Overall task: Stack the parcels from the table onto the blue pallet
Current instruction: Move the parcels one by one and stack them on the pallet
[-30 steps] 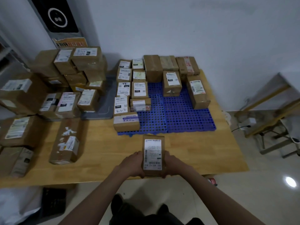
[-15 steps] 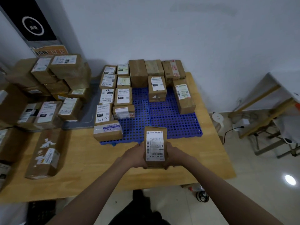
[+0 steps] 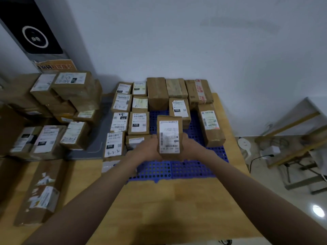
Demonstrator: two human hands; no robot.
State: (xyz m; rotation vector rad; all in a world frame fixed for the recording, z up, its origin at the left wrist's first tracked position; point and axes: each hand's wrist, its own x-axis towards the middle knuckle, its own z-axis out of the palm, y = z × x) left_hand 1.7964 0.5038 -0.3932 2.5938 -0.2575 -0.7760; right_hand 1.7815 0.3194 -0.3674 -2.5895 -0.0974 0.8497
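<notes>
Over blue pallet (image 3: 185, 169): hands grip labelled parcel (image 3: 169, 137).

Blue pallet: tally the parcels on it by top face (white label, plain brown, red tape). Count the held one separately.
White-label parcels: 11 (two partly hidden)
Plain brown parcels: 2
Red-taped parcel: 1
Held parcel, above the blue pallet: 1
Total: 15

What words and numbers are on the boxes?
"4-3-2", handwritten, and "032": front left parcel on the blue pallet.
"4-3-11", handwritten: parcel further back.
"122": middle parcel.
"032": parcel behind the held parcel.
Held parcel: print too blurred.
</notes>
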